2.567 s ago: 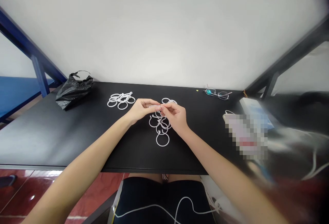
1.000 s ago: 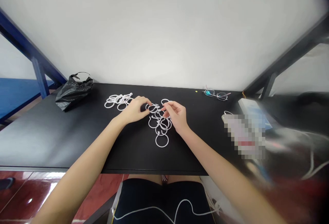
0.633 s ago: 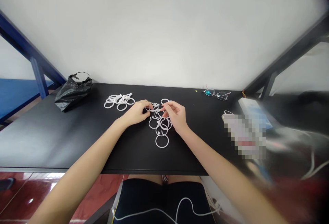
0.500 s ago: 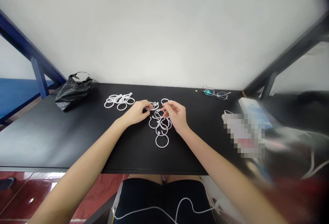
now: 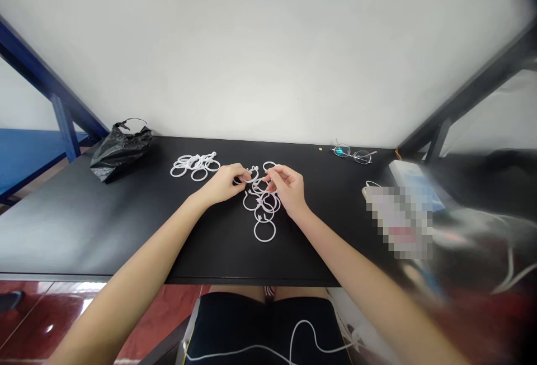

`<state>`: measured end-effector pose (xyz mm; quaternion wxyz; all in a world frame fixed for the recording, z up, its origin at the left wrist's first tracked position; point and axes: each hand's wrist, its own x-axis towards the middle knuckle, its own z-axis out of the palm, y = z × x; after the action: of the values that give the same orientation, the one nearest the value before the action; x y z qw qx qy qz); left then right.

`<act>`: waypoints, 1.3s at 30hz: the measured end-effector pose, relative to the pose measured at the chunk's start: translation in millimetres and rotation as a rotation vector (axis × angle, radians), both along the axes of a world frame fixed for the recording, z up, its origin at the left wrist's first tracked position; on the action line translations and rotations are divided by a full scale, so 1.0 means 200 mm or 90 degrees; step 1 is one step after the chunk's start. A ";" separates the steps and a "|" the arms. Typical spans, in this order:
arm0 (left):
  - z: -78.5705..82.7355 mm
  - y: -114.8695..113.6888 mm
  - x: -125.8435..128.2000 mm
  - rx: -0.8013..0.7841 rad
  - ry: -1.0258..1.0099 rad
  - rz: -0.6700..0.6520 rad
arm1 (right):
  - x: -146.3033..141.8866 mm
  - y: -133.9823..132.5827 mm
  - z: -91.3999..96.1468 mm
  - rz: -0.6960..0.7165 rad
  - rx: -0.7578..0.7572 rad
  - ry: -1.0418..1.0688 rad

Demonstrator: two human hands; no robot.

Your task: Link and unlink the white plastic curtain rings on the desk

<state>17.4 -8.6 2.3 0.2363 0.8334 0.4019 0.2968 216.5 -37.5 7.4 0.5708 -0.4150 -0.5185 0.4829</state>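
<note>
My left hand is closed, its thumb and fingers pinching a white plastic curtain ring, part of which is hidden behind the fingertips. Facing it, my right hand holds its thumb and fingertips together on another white ring, mostly covered by the hand. Between and below the hands lies a loose cluster of white curtain rings, several overlapping, some with their small clasp ends apart. One more ring shows just behind my right fingers. To the left of my left hand rests a second pile of white rings.
A crumpled black plastic bag sits at the back left of the black table. Eyeglasses lie near the wall at back right. On the right are a white box and a blurred-out item. A white cable crosses my lap.
My left hand has shifted very slightly with the ring at its fingertips, which has turned a little. My right hand stays nearly in place.
</note>
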 end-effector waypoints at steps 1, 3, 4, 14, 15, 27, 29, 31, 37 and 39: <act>0.00 0.00 0.00 0.004 -0.005 -0.001 | 0.00 0.00 0.00 -0.002 -0.001 0.000; 0.01 0.01 0.00 -0.004 -0.035 0.001 | 0.00 0.00 0.00 -0.003 -0.003 -0.001; 0.01 0.01 0.00 -0.024 -0.068 0.003 | 0.00 0.00 0.00 -0.002 -0.004 -0.004; 0.06 -0.03 0.05 -0.322 -0.318 -0.081 | -0.01 -0.01 -0.01 0.013 0.002 -0.035; 0.05 -0.03 0.06 -0.318 -0.313 -0.092 | -0.01 -0.01 -0.01 0.020 0.001 -0.042; 0.05 -0.04 0.10 -0.212 -0.277 -0.007 | -0.01 0.00 0.00 -0.029 0.012 0.016; 0.04 -0.02 0.09 -0.156 -0.274 0.081 | 0.00 0.00 0.00 -0.042 0.020 0.015; 0.01 0.00 0.07 -0.136 -0.276 0.162 | 0.00 0.01 -0.01 -0.050 0.024 0.014; -0.04 0.04 0.03 -0.230 -0.225 0.142 | 0.01 0.01 -0.02 -0.044 0.019 0.016; -0.04 0.03 0.04 -0.230 -0.212 0.112 | 0.01 0.01 -0.02 -0.044 0.007 0.022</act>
<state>24.8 -1.9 -5.9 0.4176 0.6793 0.4747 0.3726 218.1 -35.5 4.2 0.5983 -0.4210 -0.4968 0.4669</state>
